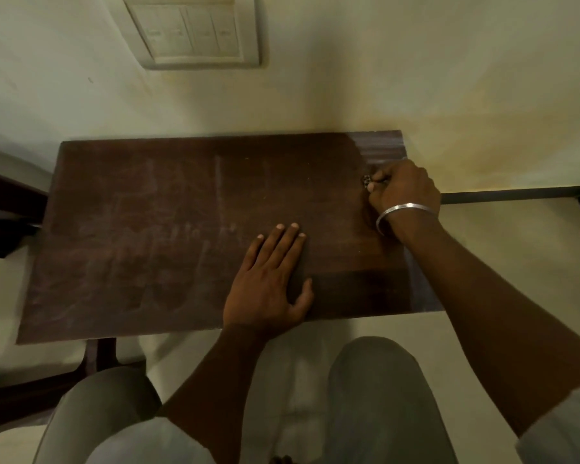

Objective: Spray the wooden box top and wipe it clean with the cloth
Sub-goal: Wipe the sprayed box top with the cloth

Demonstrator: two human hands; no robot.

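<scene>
1. Two knees (375, 396) in grey trousers fill the bottom of the view, closest to the camera, with both bare forearms reaching forward over them.
2. Left hand (268, 283): it lies flat, fingers straight and close together, palm pressing on the wooden box top (148, 229) just inside its near edge, right of the middle.
3. Right hand (404, 189): its fingers are curled tight, with a small dark patterned wad peeking out at the fingertips. This is probably the cloth (366, 180), though too little shows to be sure. A metal bracelet (402, 211) circles the wrist.
4. This hand sits on the box top near its far right end.
5. From there, the box top stretches away to the left. Its long axis runs left to right, and pale smears and streaks cover the middle and left.
6. Judgement: the wiping is under way at the right end, and nearly all the unwiped surface lies to the left of the right hand. The right hand is the one placed to sweep leftward, and the left hand rests in the nearer part of that path.
7. No spray bottle is in view.
8. Beyond the box stands a pale wall (349, 78) with a switch panel (195, 31).
</scene>
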